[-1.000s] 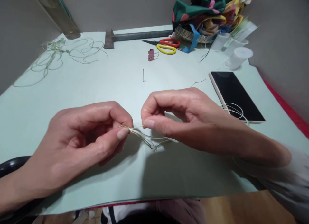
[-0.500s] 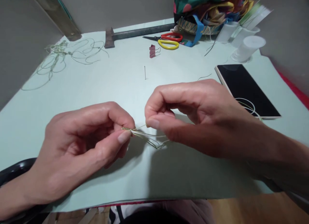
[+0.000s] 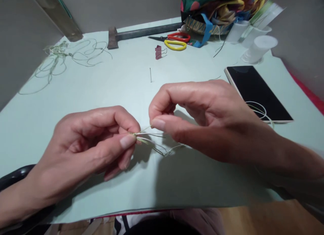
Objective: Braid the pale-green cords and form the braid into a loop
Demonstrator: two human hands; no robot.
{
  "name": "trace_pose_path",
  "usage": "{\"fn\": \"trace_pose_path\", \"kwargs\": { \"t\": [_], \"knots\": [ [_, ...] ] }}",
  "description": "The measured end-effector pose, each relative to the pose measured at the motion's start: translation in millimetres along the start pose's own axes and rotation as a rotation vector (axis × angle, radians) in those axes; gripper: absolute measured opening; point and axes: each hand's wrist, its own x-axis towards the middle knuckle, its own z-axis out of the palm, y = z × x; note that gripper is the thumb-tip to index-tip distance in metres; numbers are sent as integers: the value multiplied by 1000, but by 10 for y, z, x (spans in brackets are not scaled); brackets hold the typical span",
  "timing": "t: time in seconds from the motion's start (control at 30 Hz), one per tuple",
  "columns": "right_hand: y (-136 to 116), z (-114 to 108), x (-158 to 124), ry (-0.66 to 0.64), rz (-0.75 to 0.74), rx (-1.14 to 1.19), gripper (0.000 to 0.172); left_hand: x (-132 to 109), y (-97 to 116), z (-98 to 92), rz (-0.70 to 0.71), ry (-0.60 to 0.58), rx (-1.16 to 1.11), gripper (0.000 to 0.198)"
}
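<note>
My left hand (image 3: 93, 144) pinches a small knotted bundle of green and white cords (image 3: 149, 143) between thumb and index finger. From that pinch several cord ends fan out to the right, low over the table. My right hand (image 3: 192, 117) is closed at thumb and index fingertip on one thin cord (image 3: 144, 128), which runs taut across the short gap between the hands. Behind the right palm and fingers, parts of the other cords are hidden.
On the pale green table (image 3: 101, 83) lie tangled cords (image 3: 59, 53), a hammer (image 3: 149, 31), scissors (image 3: 175, 45), a binder clip (image 3: 158, 52), a pin (image 3: 151, 75) and a phone (image 3: 258, 93). White spools (image 3: 262, 48) and a cloth-filled basket (image 3: 210, 26) stand at back right.
The right fingertips have shifted slightly left and up with the thin cord. The left thumb lies more over the knotted part, and the cord ends have spread apart a little.
</note>
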Motion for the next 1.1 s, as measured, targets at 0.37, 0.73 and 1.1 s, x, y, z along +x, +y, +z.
{"fn": "trace_pose_path", "kwargs": {
  "t": [0.37,0.73,1.1],
  "knots": [
    [-25,73,-8,-82,84,223,8,-38,90,76,-117,77,-45,13],
    [-32,89,25,-120,116,292,22,-48,79,54,-94,67,16,12],
    [-43,115,-12,-192,282,582,22,87,-135,-179,62,-149,28,13]
  ]
}}
